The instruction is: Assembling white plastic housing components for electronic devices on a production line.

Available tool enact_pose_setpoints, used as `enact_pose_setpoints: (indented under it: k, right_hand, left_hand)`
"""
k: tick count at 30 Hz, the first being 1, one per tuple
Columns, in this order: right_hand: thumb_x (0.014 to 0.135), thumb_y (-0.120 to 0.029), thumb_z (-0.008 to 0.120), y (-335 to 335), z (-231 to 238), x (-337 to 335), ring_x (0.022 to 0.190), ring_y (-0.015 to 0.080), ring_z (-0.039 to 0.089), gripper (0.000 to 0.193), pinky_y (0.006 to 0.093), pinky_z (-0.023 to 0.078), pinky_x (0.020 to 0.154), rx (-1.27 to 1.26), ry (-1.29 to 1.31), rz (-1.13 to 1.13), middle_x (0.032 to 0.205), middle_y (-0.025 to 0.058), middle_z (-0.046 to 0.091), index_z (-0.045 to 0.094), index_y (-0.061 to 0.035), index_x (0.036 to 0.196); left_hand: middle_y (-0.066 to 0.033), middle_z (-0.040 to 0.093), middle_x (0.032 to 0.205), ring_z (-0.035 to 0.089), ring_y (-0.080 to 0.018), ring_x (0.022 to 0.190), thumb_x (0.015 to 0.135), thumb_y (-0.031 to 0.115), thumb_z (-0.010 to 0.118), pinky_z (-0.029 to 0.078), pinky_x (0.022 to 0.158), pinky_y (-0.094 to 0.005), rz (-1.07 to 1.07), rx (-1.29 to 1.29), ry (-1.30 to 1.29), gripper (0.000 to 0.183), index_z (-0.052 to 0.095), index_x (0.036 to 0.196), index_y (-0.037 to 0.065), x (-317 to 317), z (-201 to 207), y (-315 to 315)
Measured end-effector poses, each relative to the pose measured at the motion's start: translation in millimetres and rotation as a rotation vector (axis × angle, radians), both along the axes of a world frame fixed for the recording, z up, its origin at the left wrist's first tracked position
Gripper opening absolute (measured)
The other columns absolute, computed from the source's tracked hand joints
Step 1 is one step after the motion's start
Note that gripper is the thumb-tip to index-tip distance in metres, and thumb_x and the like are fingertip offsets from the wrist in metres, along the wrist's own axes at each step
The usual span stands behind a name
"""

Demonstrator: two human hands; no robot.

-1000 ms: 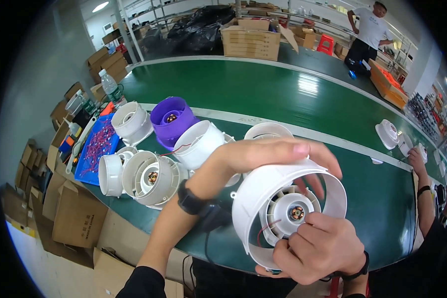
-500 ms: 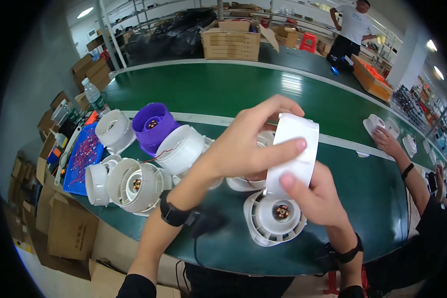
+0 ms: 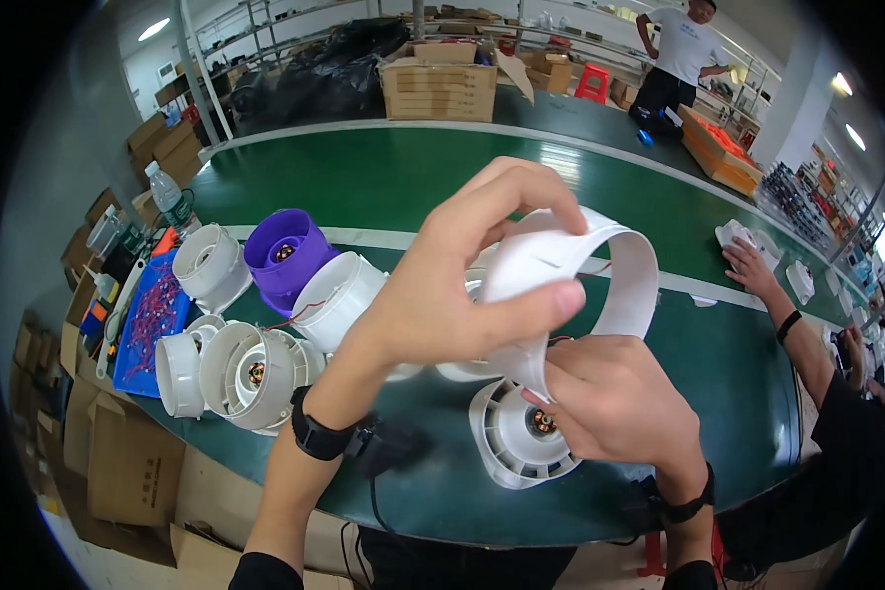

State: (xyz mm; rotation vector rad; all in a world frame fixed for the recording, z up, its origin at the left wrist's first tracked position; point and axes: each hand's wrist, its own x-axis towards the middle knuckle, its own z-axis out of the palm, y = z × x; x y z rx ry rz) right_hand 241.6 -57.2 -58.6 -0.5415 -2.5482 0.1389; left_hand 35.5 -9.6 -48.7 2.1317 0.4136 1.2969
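Note:
A white plastic ring (image 3: 636, 287) is held up above the table between my two hands, tilted so that its opening shows. My left hand (image 3: 462, 280) grips its upper left side, thumb along the outer wall and fingers over the upper rim. At the lower rim is my right hand (image 3: 624, 403), fingers curled against the ring's edge; the exact fingertip contact is partly hidden. Below them a white vented fan base (image 3: 497, 440) with a copper-wound motor core rests on the green table, partly covered by my right hand.
Several white fan housings (image 3: 251, 379) and a purple one (image 3: 270, 280) stand on the left. Beside them lies a blue tray (image 3: 128, 370) of coloured wires, with a water bottle (image 3: 174, 205) behind. A green conveyor (image 3: 364, 182) runs across. At right, a co-worker's hand (image 3: 752, 270) touches a white part.
The ring has turned from showing its outer wall to showing its opening. My right hand has shifted from a thumb on the outer wall to curled fingers at the lower rim.

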Motion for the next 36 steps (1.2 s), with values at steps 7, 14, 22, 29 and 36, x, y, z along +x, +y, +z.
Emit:
enact_pose_setpoints:
  k: [7, 14, 22, 29, 36]
  right_hand:
    - [0.081, -0.016, 0.066, 18.4, -5.3, 11.9, 0.061, 0.0326, 0.063, 0.020, 0.0429, 0.049, 0.056, -0.141, -0.092, -0.088, 0.064, 0.0117, 0.061, 0.062, -0.0037, 0.096]
    - [0.096, -0.033, 0.060, 50.3, 5.9, 54.3, 0.056, 0.0177, 0.066, 0.034, 0.0334, 0.051, 0.053, -0.463, 0.170, -0.519, 0.064, 0.0093, 0.064, 0.062, 0.0015, 0.094]
    - [0.093, -0.026, 0.062, 93.2, -30.9, 108.8, 0.058, 0.0192, 0.063, 0.030, 0.0327, 0.051, 0.054, -0.647, -0.045, -0.547, 0.075, 0.0140, 0.067, 0.063, 0.0038, 0.095]
    - [0.084, -0.029, 0.067, 91.7, -23.2, 99.6, 0.075, 0.0319, 0.064, 0.035, 0.0393, 0.050, 0.072, -0.516, -0.261, -0.428, 0.084, 0.0211, 0.067, 0.067, 0.0044, 0.094]
    - [0.083, -0.027, 0.070, 91.7, -23.4, 117.0, 0.077, 0.0289, 0.063, 0.033, 0.0373, 0.049, 0.071, -0.486, -0.231, -0.440, 0.083, 0.0188, 0.066, 0.064, 0.0041, 0.095]
  left_hand:
    - [-0.0127, 0.056, 0.117, 0.063, -0.0197, 0.102, 0.088, 0.008, 0.066, 0.051, 0.087, -0.0310, 0.278, -0.102, -0.013, 0.025, 0.057, 0.110, -0.001, 25.3, -5.7, -11.3]
    - [-0.0166, 0.061, 0.113, 0.062, -0.0339, 0.103, 0.082, 0.020, 0.070, 0.051, 0.084, -0.0393, 0.359, 0.254, 0.171, 0.042, 0.057, 0.117, 0.000, 45.7, -27.5, -18.2]
    - [-0.0189, 0.053, 0.128, 0.053, -0.0349, 0.118, 0.072, 0.032, 0.081, 0.050, 0.090, -0.0416, 0.006, 0.063, 0.955, 0.064, 0.053, 0.124, 0.007, 55.0, -61.8, -71.1]
    - [-0.0205, 0.041, 0.139, 0.040, -0.0416, 0.128, 0.064, 0.028, 0.085, 0.037, 0.104, -0.0521, 0.129, 0.173, 0.794, 0.069, 0.058, 0.125, 0.013, 54.4, -98.4, -104.8]
    - [-0.0185, 0.044, 0.143, 0.047, -0.0358, 0.131, 0.081, 0.043, 0.068, 0.037, 0.112, -0.0472, -0.138, -1.076, -0.527, 0.078, 0.040, 0.143, 0.004, 7.8, -101.5, -117.1]
